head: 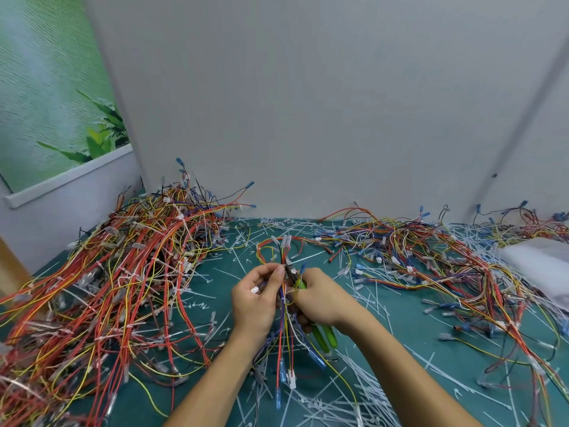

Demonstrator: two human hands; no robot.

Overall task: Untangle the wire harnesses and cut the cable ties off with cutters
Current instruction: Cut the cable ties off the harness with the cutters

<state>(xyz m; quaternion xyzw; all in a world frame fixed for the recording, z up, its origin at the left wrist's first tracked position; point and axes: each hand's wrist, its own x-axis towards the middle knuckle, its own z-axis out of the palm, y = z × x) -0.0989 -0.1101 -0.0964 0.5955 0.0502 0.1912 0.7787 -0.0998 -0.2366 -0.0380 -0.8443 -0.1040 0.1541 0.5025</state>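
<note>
while my left hand (pixel 255 298) pinches the red, yellow and blue wire harness (pixel 284 315), my right hand (pixel 320 298) grips green-handled cutters (pixel 323 335).

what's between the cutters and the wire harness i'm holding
Nothing visible. The right hand holds the cutters with their tip right at the wire harness that the left hand pinches. Only the left fingertips sit close beside the tip.
</note>
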